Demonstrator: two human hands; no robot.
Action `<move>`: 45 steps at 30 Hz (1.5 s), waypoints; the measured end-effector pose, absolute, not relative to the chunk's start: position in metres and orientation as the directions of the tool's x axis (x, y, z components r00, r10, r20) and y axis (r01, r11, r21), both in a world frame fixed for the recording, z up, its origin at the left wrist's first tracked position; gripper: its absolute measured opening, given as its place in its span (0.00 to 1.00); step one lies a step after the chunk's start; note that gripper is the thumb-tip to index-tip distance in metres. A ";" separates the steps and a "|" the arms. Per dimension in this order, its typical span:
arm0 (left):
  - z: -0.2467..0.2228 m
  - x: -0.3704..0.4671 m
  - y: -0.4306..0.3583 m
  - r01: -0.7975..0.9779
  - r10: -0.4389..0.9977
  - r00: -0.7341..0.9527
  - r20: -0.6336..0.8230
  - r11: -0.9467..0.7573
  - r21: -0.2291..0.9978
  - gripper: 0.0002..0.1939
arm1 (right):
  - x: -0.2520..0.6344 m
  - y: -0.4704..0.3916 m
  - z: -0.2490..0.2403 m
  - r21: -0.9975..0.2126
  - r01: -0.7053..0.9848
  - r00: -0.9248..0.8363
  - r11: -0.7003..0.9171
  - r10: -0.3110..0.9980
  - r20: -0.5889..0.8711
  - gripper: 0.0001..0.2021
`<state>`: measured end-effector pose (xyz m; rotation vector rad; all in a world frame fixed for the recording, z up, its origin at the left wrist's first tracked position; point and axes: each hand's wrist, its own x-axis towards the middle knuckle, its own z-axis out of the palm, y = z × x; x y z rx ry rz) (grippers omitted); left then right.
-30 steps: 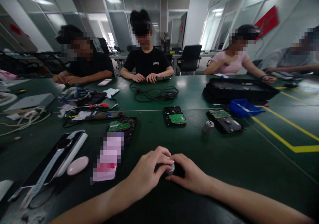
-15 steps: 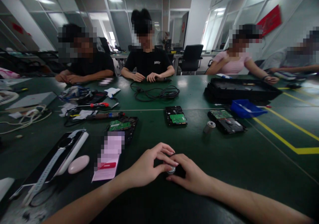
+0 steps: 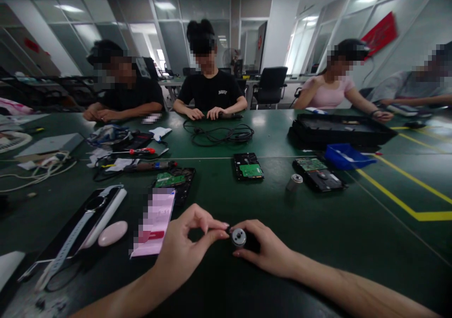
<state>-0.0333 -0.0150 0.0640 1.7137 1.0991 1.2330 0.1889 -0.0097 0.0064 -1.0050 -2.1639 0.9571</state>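
Thumb and fingers of my right hand (image 3: 270, 249) wrap round a small metal motor (image 3: 238, 238), a silvery cylinder whose round end face with dark holes points up at me. Just left of it, my left hand (image 3: 185, 245) is closed in a pinch at the motor's rim. Something small and dark shows by those fingertips, too little to name. A second motor (image 3: 295, 182) of like shape stands on the green table beyond my right hand. Near it lies an opened hard drive (image 3: 321, 174) with a green board.
Another hard drive (image 3: 248, 166) lies mid-table. On the left are a phone (image 3: 153, 221), a pink oval object (image 3: 113, 233), a watch (image 3: 95, 204), a power screwdriver (image 3: 151, 167) and a red-handled screwdriver (image 3: 141, 151). A blue bin (image 3: 348, 157) and black tray (image 3: 342, 128) sit right. Several people sit opposite.
My left hand has drawn back leftward from over the motor and now pinches at its side, uncovering the end face. My right hand keeps hold of the motor.
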 end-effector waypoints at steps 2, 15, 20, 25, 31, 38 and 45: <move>0.055 -0.052 -0.017 0.339 0.934 0.161 0.318 -0.355 0.871 0.13 | 0.189 -0.009 0.008 -0.789 0.404 -0.564 0.462 0.805 0.183 0.20; -0.008 -0.097 -0.029 0.686 0.899 0.211 0.385 -0.417 0.597 0.03 | 0.189 -0.008 0.009 -0.787 0.420 -0.570 0.452 0.806 0.159 0.20; 0.004 -0.087 -0.024 0.647 0.888 0.202 0.413 -0.438 0.625 0.02 | 0.189 -0.008 0.011 -0.791 0.422 -0.574 0.444 0.806 0.146 0.20; 0.033 -0.043 -0.017 0.492 0.832 0.279 0.480 -0.553 0.672 0.03 | 0.189 -0.009 0.008 -0.784 0.414 -0.571 0.462 0.803 0.172 0.20; 0.040 -0.009 -0.013 0.410 0.825 0.352 0.442 -0.560 0.720 0.03 | 0.189 -0.008 0.001 -0.767 0.416 -0.554 0.489 0.805 0.213 0.21; 0.035 -0.013 -0.012 0.389 0.818 0.419 0.395 -0.555 0.735 0.09 | 0.188 -0.008 0.003 -0.763 0.403 -0.561 0.506 0.795 0.231 0.18; 0.054 -0.018 -0.006 0.419 0.830 0.510 0.226 -0.469 0.777 0.21 | 0.188 -0.009 0.002 -0.762 0.421 -0.556 0.492 0.804 0.212 0.24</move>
